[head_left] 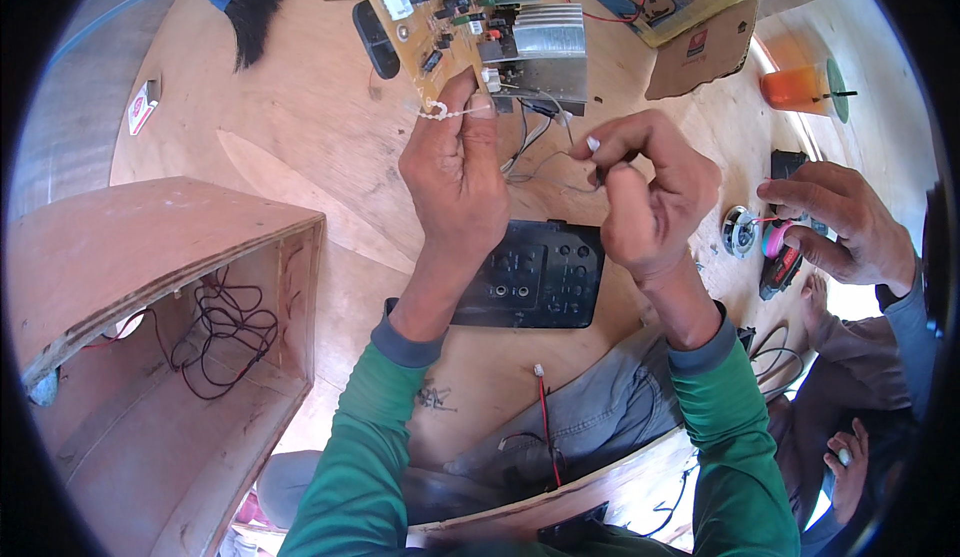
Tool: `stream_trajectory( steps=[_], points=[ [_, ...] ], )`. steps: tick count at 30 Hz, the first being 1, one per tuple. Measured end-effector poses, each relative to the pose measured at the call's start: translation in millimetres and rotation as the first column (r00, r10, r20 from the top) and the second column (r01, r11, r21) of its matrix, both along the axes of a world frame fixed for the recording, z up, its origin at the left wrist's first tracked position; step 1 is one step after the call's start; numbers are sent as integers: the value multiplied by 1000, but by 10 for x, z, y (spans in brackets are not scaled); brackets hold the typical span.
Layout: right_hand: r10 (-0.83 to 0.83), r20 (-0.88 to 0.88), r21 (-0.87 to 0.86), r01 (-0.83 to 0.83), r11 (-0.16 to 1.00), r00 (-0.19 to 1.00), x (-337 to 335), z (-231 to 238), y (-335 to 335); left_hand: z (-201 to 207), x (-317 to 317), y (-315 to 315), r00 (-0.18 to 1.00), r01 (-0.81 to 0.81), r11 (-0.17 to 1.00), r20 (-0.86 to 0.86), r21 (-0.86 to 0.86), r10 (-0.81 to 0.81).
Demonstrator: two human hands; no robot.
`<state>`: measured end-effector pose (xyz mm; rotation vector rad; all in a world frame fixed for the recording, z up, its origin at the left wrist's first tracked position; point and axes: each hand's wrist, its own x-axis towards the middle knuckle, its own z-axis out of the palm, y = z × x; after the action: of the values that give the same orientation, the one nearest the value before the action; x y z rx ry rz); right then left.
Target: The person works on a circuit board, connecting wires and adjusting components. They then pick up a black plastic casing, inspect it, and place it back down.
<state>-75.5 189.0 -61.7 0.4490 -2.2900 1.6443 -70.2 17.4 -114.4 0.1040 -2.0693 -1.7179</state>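
My left hand [455, 182] is closed on the lower corner of a tan circuit board [435, 42], which carries many components and a finned metal heat sink [548, 37]. A thin white beaded strip [440, 111] lies across that corner by my thumb. To its right, my right hand [660, 192] is closed in a pinch on a thin wire with a small white connector [593, 144] showing between the fingers. Grey wires [530, 147] run below the heat sink toward it. Under my wrists lies a black panel [550, 287] with round holes and sockets.
An open wooden box [170, 207] with coiled cable [235, 327] stands at left. A brush [245, 7] and a carton [680, 7] lie at the back. At right are an orange drink [795, 89], a small round metal part [739, 231] and a co-worker's hand [840, 217].
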Motion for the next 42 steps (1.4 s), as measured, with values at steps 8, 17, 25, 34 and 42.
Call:
stream_trajectory(
  steps=[8, 17, 25, 34, 42],
  points=[
    [-168, -250, 326, 246, 913, 954, -101, 1, -219, -14, 4, 5, 1000, -14, 1000, 9, -26, 14],
    [-116, -388, 427, 290, 857, 914, -121, -143, -298, -2, -6, 12, 1000, -7, 999, 9, 35, 7],
    [-133, -401, 511, 342, 788, 906, -109, -64, -312, -10, -23, 26, 1000, -10, 998, -28, 54, 11],
    [-136, -252, 668, 274, 692, 958, -17, 142, -241, 21, 3, -5, 999, 33, 999, -20, 3, -33],
    [-181, -292, 630, 331, 702, 939, -22, 8, -306, -42, -23, 10, 999, -49, 996, -27, -68, 48]
  ],
)
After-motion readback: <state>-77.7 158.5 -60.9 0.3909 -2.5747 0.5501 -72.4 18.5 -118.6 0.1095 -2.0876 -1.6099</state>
